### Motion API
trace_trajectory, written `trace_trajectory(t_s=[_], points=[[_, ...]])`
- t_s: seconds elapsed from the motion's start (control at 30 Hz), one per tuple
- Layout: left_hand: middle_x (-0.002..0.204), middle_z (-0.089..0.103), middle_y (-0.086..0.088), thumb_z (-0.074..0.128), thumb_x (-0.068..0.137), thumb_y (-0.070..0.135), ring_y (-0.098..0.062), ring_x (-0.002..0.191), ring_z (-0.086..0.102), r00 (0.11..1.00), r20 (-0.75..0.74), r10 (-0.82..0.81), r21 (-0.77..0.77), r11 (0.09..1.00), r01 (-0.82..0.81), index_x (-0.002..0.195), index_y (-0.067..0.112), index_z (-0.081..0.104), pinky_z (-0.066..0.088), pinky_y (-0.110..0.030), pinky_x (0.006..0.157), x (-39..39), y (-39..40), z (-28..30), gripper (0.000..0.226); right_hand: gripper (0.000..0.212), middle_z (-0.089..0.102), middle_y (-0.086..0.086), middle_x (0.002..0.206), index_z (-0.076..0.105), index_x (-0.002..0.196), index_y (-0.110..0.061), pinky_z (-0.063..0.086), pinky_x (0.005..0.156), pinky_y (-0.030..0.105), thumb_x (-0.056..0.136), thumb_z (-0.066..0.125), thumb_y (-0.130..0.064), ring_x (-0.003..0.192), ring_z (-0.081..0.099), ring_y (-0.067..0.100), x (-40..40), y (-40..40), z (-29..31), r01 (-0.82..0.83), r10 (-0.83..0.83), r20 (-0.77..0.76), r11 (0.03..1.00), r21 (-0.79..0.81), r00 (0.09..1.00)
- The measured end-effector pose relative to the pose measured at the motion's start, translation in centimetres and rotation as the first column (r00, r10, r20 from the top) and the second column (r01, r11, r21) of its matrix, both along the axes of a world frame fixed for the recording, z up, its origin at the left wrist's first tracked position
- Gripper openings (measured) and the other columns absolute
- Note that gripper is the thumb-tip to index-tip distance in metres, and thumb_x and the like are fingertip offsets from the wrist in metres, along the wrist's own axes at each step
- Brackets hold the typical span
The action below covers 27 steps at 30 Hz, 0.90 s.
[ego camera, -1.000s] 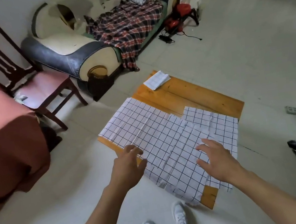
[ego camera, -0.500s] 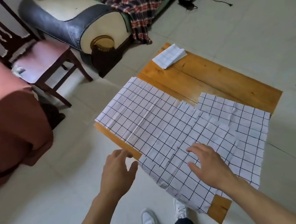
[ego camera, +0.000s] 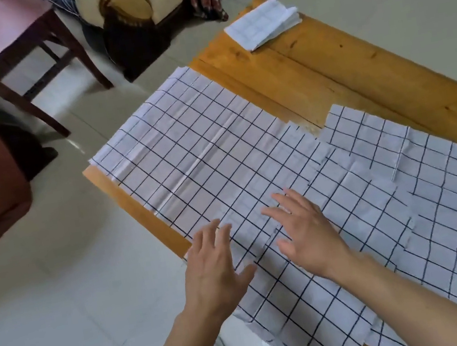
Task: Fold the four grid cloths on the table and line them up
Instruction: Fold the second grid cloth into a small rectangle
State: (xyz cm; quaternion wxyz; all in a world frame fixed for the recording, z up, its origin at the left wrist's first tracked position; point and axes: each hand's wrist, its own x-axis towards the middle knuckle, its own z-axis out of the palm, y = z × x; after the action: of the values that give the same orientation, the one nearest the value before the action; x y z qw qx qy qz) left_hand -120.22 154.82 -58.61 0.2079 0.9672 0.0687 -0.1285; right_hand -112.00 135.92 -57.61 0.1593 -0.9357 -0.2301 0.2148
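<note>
Three grid cloths lie spread flat on the wooden desk [ego camera: 354, 69] and overlap each other. One big cloth [ego camera: 197, 153] covers the left side and reaches the left edge. A second cloth [ego camera: 315, 293] lies over it at the near edge and hangs off toward the floor. A third cloth [ego camera: 449, 197] sits at the right corner and droops over that edge. A fourth cloth, the folded cloth [ego camera: 262, 24], rests alone at the far corner. Bare wood shows between it and the flat cloths. Both hands are over the near cloth, fingers spread and straight. The left hand [ego camera: 214, 268] is near the left edge. The right hand [ego camera: 305, 232] is just beside it.
</note>
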Motion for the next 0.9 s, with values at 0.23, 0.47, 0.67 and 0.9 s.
trace_trajectory(t_s=[0.23,0.47,0.67,0.9], points=[[0.155,0.034,-0.001,0.070,0.069,0.063,-0.027,0.138,0.036,0.994,0.013,-0.109,0.084,0.991,0.108,0.145,0.024,0.034,0.040,-0.041,0.107,-0.1,-1.2,-3.1,0.093,0.078,0.003,-0.009,0.163,0.025,0.151,-0.035,0.005,0.122,0.034,0.087,0.068,-0.026,0.150,-0.009,0.015,0.7,0.3,-2.9,-0.088,0.085,-0.054,0.994,-0.069,0.995],[0.144,0.049,0.000,0.080,0.067,0.039,-0.026,0.127,0.047,0.994,0.045,-0.104,0.077,0.992,0.100,0.133,0.020,0.049,0.048,-0.038,0.093,0.3,-0.8,-2.8,0.075,0.084,0.009,-0.012,0.162,0.025,0.149,-0.039,0.005,0.122,0.035,0.081,0.072,-0.034,0.150,-0.002,0.013,1.0,0.1,-2.9,-0.085,0.083,-0.027,0.993,-0.088,0.996],[0.113,0.066,0.002,0.074,0.077,0.012,-0.024,0.105,0.059,0.977,0.206,-0.053,0.014,0.999,0.051,0.095,0.017,0.066,0.054,-0.037,0.075,1.0,-0.3,-3.7,0.020,0.074,0.028,-0.008,0.157,0.040,0.144,-0.036,0.017,0.120,0.038,0.079,0.074,-0.036,0.148,0.015,0.018,1.0,0.2,-3.9,-0.036,0.037,0.038,0.999,-0.013,0.999],[0.098,0.065,0.008,0.071,0.088,0.019,-0.016,0.090,0.055,0.952,0.306,-0.024,-0.045,0.998,0.039,0.087,0.022,0.064,0.047,-0.035,0.073,3.3,1.5,0.3,0.007,0.048,0.059,-0.001,0.120,0.065,0.119,-0.022,0.037,0.100,0.032,0.073,0.080,-0.015,0.116,0.051,0.020,2.4,1.2,-2.8,0.032,-0.051,0.178,0.994,0.108,0.983]])
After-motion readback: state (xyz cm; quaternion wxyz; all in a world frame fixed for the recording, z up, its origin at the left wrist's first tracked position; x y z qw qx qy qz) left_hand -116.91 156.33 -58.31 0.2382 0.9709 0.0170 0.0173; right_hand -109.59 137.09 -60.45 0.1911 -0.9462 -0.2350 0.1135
